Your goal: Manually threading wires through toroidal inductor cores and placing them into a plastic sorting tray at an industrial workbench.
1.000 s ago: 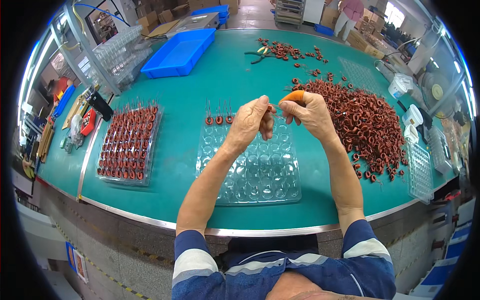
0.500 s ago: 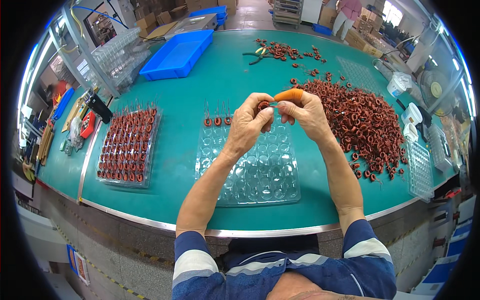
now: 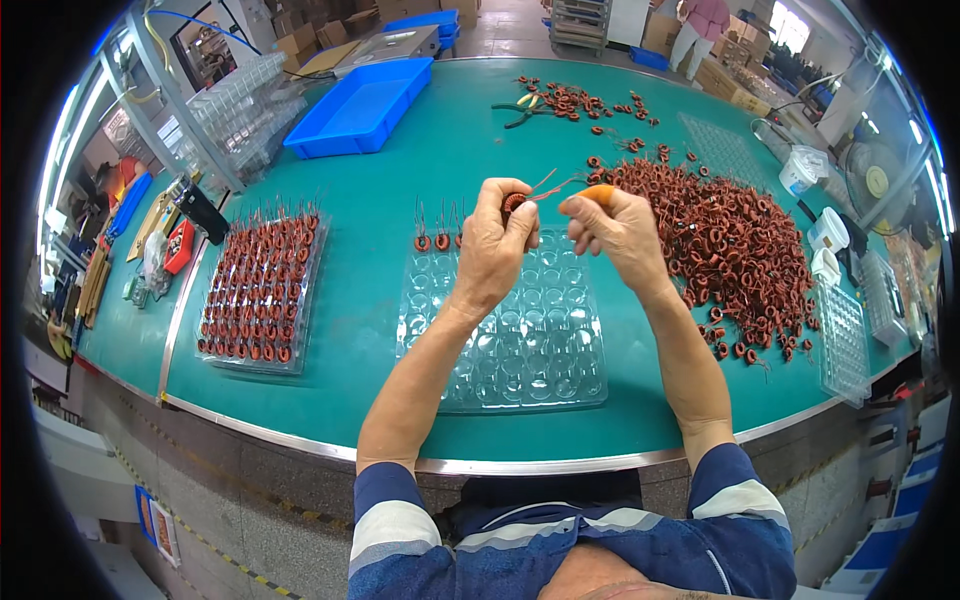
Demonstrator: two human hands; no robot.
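Observation:
My left hand (image 3: 492, 245) pinches a small ring coil (image 3: 513, 203) wound with reddish-brown wire, above the far part of a clear plastic tray (image 3: 520, 385). Two thin wire leads (image 3: 545, 190) stick out of the coil to the right, spread apart. My right hand (image 3: 625, 235) wears an orange finger cot (image 3: 598, 194); its fingertips are closed by the end of the lower lead, apparently gripping it. In the tray's far row, a few finished-looking coils (image 3: 432, 241) stand with leads upward; the rest of that row is partly hidden by my left hand.
Right of my hands lies a large heap of coils (image 3: 740, 250). A filled tray of coils (image 3: 258, 290) stands at left, with a black cylinder (image 3: 200, 212) behind it. Farther back are a blue bin (image 3: 365, 110), pliers (image 3: 522, 110) and a smaller coil pile (image 3: 575, 102). White tubs (image 3: 826, 230) line the right.
My hands have drawn apart: the left moved slightly left with the coil, the right moved right. The coil's leads now show spread between them.

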